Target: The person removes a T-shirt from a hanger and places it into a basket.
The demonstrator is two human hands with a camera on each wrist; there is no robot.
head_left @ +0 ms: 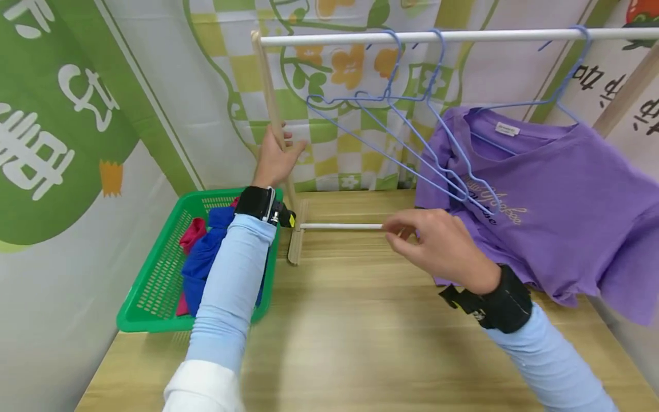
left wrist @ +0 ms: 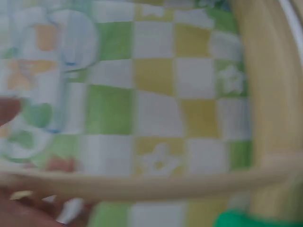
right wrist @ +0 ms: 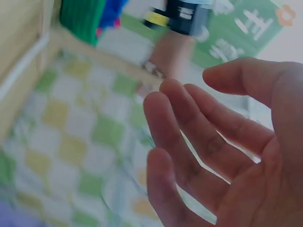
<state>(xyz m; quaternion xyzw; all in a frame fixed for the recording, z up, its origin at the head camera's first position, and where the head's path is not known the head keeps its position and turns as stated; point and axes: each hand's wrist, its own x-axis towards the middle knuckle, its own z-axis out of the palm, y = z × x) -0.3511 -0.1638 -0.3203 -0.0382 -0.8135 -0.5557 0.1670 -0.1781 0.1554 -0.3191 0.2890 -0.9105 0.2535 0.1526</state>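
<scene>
Here the left hand [head_left: 278, 159] curls round the wooden rack post [head_left: 266, 77], upper left of centre, the empty right hand [head_left: 441, 243] apart at centre right, and a steady grip should keep the purple shirt [head_left: 561, 200], far right, from swaying.

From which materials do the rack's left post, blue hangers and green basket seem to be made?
Left post: probably wood, pale and matte; the beige tone suggests it, though close-up blur hides grain.
Blue hangers: perhaps plastic-coated wire, being thin, smooth and evenly coloured.
Green basket: likely moulded plastic, slightly glossy, with smooth rim and regular perforations.
</scene>
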